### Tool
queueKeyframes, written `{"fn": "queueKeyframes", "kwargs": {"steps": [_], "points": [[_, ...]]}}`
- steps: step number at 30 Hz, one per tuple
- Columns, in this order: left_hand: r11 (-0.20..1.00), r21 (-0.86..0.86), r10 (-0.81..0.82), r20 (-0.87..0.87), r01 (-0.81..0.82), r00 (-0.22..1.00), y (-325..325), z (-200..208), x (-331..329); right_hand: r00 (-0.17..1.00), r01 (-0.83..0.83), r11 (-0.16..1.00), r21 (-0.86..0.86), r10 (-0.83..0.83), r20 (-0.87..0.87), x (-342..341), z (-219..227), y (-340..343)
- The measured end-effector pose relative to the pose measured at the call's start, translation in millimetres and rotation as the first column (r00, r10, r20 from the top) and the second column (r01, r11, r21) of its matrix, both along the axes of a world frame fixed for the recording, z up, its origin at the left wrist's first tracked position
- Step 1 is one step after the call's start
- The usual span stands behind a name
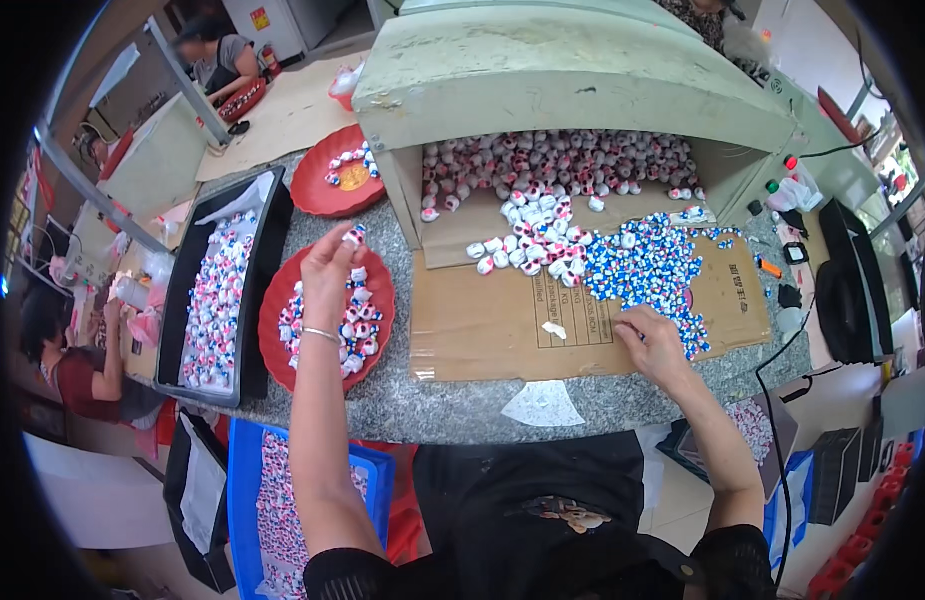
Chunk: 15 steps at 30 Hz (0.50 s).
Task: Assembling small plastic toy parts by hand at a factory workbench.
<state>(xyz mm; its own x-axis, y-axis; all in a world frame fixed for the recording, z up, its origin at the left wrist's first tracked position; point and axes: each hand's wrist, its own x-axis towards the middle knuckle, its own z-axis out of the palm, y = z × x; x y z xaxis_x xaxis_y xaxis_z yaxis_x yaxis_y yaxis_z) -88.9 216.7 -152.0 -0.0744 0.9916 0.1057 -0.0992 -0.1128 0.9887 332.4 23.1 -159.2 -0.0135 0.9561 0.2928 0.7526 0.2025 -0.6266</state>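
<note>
My left hand [329, 268] is positioned above the right side of the near red bowl [275, 335]. Its fingers are pinched together on a small figure piece [355, 235], white with coloured markings. The held piece is raised clear of the bowl contents, a group of white, blue and pink pieces [361, 330].

My right hand [659, 345] is lowered at the near edge of the blue-and-white parts [643, 262], which are spread on a flat cardboard sheet [463, 335]. Its fingers are drawn close together; I cannot tell whether a part is between them.

Loose white heads [533, 228] with pink marks adjoin the blue-and-white parts on the left. Behind them, a pale green housing [568, 75] opens toward me and contains a deep heap of similar heads. A small white scrap [554, 329] lies on the cardboard, left of my right hand.

The cardboard rests on a speckled grey counter [383, 408]. Left of the near bowl stands a black tray [267, 270] with further pieces on a white liner. A far red bowl [308, 188] stands behind the near bowl.
</note>
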Motion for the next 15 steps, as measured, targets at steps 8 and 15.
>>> {"fn": "queueKeyframes", "kwargs": {"steps": [8,15], "points": [[0.983,0.038,0.185,-0.132,-0.182,0.974,99,1,-18,0.958,-0.131,0.989,0.074,0.107,0.265,1,-18,53],[0.964,-0.043,0.259,-0.094,-0.264,0.961,146,-14,-23,0.957,-0.084,0.996,0.039,0.069,0.281,-8,-6,65]]}}
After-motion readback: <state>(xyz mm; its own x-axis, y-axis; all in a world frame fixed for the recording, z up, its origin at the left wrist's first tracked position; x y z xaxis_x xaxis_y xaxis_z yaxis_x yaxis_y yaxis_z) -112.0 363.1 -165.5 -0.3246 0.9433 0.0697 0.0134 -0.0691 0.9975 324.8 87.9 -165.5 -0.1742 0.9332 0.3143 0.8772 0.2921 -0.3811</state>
